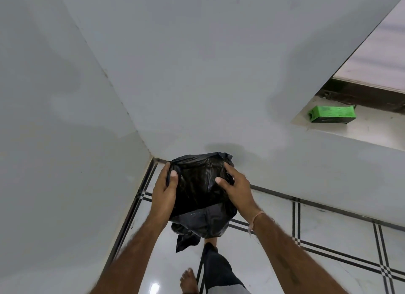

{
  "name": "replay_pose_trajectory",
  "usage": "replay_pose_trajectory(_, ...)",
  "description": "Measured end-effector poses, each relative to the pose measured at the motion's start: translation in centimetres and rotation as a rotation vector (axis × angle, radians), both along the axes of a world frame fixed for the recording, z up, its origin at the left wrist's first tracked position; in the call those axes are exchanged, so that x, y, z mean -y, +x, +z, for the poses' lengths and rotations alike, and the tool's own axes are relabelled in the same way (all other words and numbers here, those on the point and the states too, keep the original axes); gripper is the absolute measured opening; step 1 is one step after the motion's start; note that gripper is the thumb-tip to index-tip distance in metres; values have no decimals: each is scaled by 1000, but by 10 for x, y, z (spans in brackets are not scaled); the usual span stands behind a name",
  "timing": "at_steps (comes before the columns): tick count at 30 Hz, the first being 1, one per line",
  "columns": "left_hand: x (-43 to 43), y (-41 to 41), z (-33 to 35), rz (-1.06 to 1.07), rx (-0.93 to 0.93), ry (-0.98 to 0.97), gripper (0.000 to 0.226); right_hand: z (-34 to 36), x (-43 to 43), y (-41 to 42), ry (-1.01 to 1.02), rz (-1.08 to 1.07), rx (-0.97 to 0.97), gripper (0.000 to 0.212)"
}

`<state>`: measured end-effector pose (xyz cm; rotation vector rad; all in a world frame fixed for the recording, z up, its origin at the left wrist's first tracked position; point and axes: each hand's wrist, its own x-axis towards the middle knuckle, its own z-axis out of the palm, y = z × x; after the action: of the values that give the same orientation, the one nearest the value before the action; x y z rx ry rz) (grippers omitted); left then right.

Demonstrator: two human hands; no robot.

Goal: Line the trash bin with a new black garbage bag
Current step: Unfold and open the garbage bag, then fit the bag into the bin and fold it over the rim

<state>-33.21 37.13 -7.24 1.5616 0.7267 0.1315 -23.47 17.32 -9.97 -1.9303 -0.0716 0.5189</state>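
A black garbage bag (198, 190) stands in the room's corner on the floor, its mouth spread open and its plastic draped down the outside of what it covers. The trash bin itself is hidden under the bag. My left hand (164, 190) grips the bag's left rim, thumb inside the opening. My right hand (235, 187) holds the right rim, thumb also over the edge. A loose flap of the bag hangs near the floor at the front.
Grey walls meet in a corner just behind the bag. A green box (332, 114) lies on a recessed ledge (361, 131) at the right. White floor tiles with dark lines (328, 239) spread to the right. My bare foot (189, 280) and trouser leg stand below the bag.
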Motion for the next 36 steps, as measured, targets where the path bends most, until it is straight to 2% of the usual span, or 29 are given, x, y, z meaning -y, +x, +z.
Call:
replay_pose_trajectory(11, 5, 25, -43, -50, -58, 1, 54, -27, 12, 19, -50, -88, 53, 65)
replay_pose_trajectory(14, 12, 30, -57, -106, -52, 81, 58, -29, 15, 17, -117, -122, 159, 65)
replay_pose_trajectory(19, 33, 34, -106, -222, 71, 311, 73, -51, 17, -5, -268, -186, 445, 65)
replay_pose_trajectory(21, 45, 27, -144, -231, 31, 311, 77, -96, 21, -22, -298, -168, 405, 66)
replay_pose_trajectory(24, 52, 22, -204, -241, -114, 201, 78, -176, 29, -33, -334, -158, 160, 75)
replay_pose_trajectory(26, 55, 22, -242, -303, -173, 221, 82, -227, 33, -30, -285, -190, 9, 81)
replay_pose_trajectory(29, 55, 32, -289, -313, -180, 259, 87, -288, 32, -17, -125, -271, -143, 66)
replay_pose_trajectory(33, 53, 54, -335, -166, -156, 181, 87, -324, 18, 13, 234, -333, -327, 43)
replay_pose_trajectory(36, 51, 69, -356, -59, -52, 237, 85, -345, 5, 37, 376, -412, -405, 43)
